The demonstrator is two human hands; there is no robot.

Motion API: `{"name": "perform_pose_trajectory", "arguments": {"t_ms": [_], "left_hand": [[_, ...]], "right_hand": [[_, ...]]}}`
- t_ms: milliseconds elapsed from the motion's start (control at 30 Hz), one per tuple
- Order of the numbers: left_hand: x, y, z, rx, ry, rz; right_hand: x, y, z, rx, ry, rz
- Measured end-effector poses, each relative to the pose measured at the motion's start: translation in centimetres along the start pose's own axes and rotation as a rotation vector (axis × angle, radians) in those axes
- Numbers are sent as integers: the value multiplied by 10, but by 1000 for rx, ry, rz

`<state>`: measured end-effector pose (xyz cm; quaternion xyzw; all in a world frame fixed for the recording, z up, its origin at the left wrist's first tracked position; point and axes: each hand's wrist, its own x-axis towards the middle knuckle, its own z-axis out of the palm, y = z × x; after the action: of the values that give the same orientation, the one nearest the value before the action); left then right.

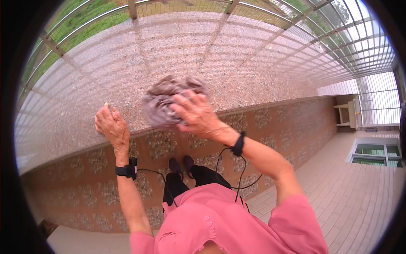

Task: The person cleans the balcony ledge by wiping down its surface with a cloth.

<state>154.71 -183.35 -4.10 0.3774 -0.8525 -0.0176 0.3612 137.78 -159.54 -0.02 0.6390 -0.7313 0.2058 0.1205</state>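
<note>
My right hand (196,113) grasps a bunched mauve-grey cloth (157,109), its fingers bent into the folds; the fabric is soft, heavily creased and partly blurred. The cloth lies on the near part of a broad ledge (177,51) of speckled pinkish stone, polished enough to reflect the bars of the metal railing (133,9) along its outer side. My left hand (112,125) is at the near side of the same ledge, apart from the cloth, with its fingers half curled; whether they hold anything I cannot tell. Each wrist carries a black strap, the left strap (125,171) fitted with a small boxy unit whose pale patch is too small to read, the right strap (239,144) plainer. Thin black cables (218,169) hang in loops near my pink top (211,211), which is smooth, with a raised row of rounded shapes at the chest. Below, dark shoes (174,165) stand on a reddish-brown floor (186,146) inset with pebbled panels, beside a wall (313,190) of pale, narrow rectangular tiles.
</note>
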Motion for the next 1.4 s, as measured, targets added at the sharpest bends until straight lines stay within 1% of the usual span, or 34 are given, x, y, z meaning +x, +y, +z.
{"name": "perform_pose_trajectory", "arguments": {"t_ms": [100,233,267,367,433,467,533,567,600,633,667,733,767,833,867,933,967,1033,1133,1167,1233,1300,1333,1400], "left_hand": [[0,-1,0,43,-5,12],[0,-7,3,43,-24,9],[0,-6,3,51,-29,10],[1,-5,1,82,-36,-2],[0,-7,0,140,-53,46],[1,-7,1,148,-49,44],[1,-3,1,98,-38,26],[2,-2,1,113,-32,17],[2,0,0,93,-17,33],[2,0,-1,75,-2,51],[2,1,-2,95,6,42],[3,3,-4,-45,11,57],[4,4,-6,-38,15,54],[4,3,-8,-218,-15,50],[4,3,-9,-216,-10,44],[5,3,-13,-383,-7,38],[5,2,-15,-388,-5,35],[6,-4,-23,-556,-65,20],[8,-28,-43,-651,-99,35],[8,-42,-49,-652,-96,29],[12,-83,-59,-493,-53,57],[30,-144,-76,-385,-61,24],[36,-166,-80,-389,-58,24],[48,-202,-85,-255,-22,70]], "right_hand": [[-44,50,-31,-53,15,68],[-113,128,-79,-216,-45,211],[-130,151,-91,-228,-24,221],[-176,209,-127,-338,-65,420],[-204,249,-137,-366,-36,548],[-203,251,-138,-360,-32,542],[-199,250,-137,-373,-29,758],[-197,248,-132,-361,-29,743],[-197,247,-124,-414,-10,808],[-191,240,-116,-466,10,874],[-187,232,-111,-438,15,861],[-172,211,-96,-425,4,816],[-164,199,-89,-430,-9,788],[-136,165,-70,-415,-31,783],[-123,149,-61,-422,-45,734],[-96,122,-44,-408,-62,650],[-84,109,-35,-414,-63,648],[-57,79,-22,-400,-64,542],[-17,31,-2,-339,-80,496],[-4,17,5,-341,-83,490],[22,-13,17,-285,-102,442],[58,-52,35,-217,-109,349],[72,-68,39,-172,-122,331],[93,-95,54,-97,-120,263]]}}
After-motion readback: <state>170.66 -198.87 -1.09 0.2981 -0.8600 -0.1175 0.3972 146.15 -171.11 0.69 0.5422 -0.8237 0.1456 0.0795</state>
